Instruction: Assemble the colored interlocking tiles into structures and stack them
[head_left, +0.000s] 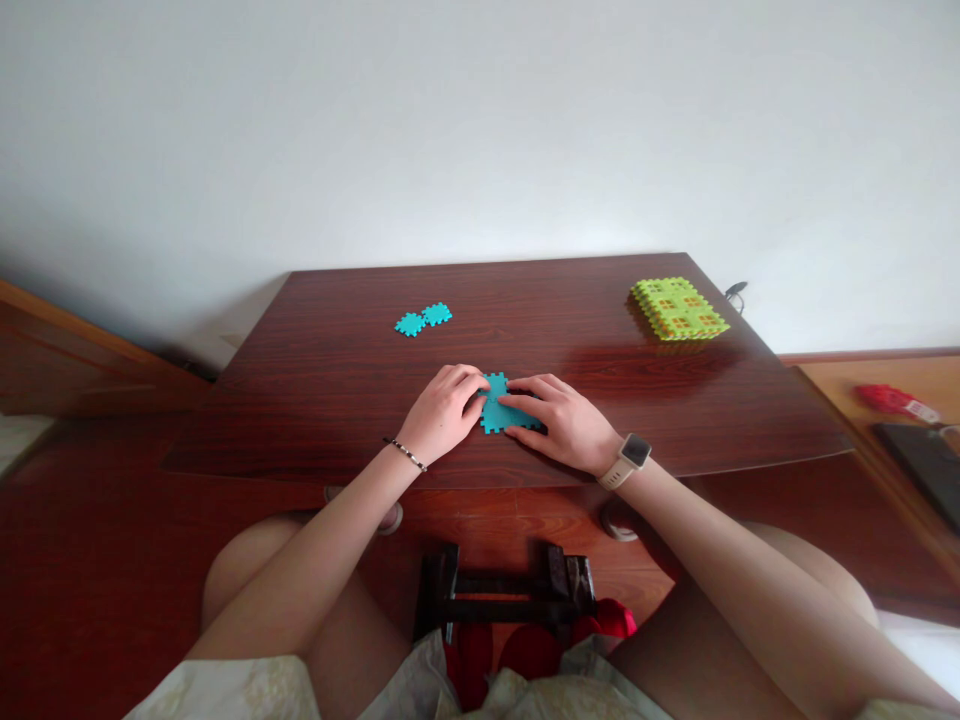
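Teal interlocking tile (493, 408) lies near the table's (645, 430) front edge, held between the left hand (442, 412) and right hand (561, 424); two joined teal tiles (423, 318) and a lime-green tile stack (679, 310) sit near the back edge.

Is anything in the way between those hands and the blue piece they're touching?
No, nothing visible: the left hand and right hand both touch the teal interlocking plastic piece directly, with nothing between.

The only view came from a camera worn on the person's head, facing forward and down across the bench (525, 300), with the left hand (442, 415) and right hand (562, 425) mid-frame and the white wall (480, 130) filling the top.
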